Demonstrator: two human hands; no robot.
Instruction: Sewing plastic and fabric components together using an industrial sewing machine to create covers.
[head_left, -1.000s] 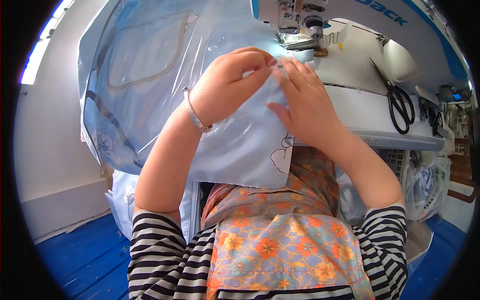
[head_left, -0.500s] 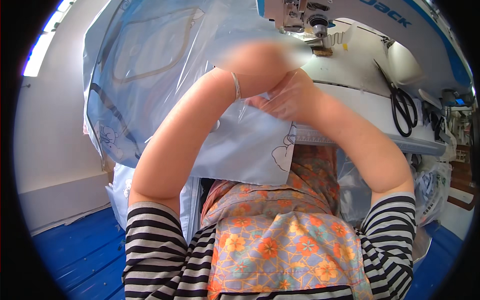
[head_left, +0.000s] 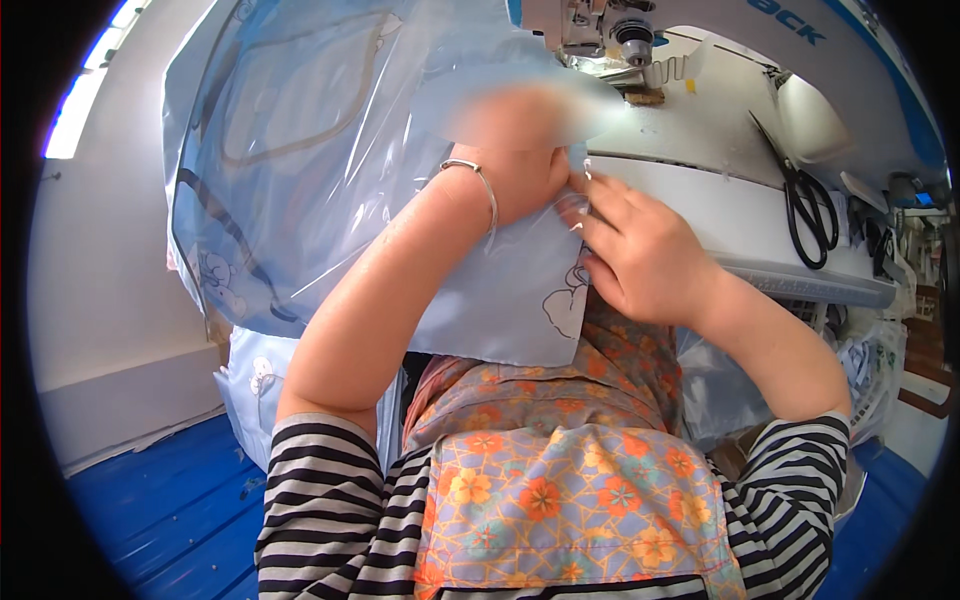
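Light blue fabric [head_left: 480,310] printed with bear outlines lies across the table and hangs over its front edge. Shiny clear plastic [head_left: 300,200] covers much of its left side. My left hand [head_left: 515,165], with a thin bracelet at the wrist, rests on the fabric in front of the sewing machine [head_left: 635,45]. A blurred patch hides its fingers. Just to the right and nearer, my right hand [head_left: 650,245] has bent fingers closed on the fabric's right edge. The fingertips touch or nearly touch the left hand's thumb side.
Black scissors [head_left: 800,200] lie on the white machine table [head_left: 705,205] at the right. A ruler strip [head_left: 800,283] runs along the table's front edge. Clear plastic bags [head_left: 710,375] hang below on the right. A white wall [head_left: 115,270] stands at the left, above blue flooring [head_left: 165,500].
My right hand has come out from beside the left forearm, moving right and nearer to the fabric's edge. My left wrist has turned and shifted slightly right. The fabric stays nearly in place.
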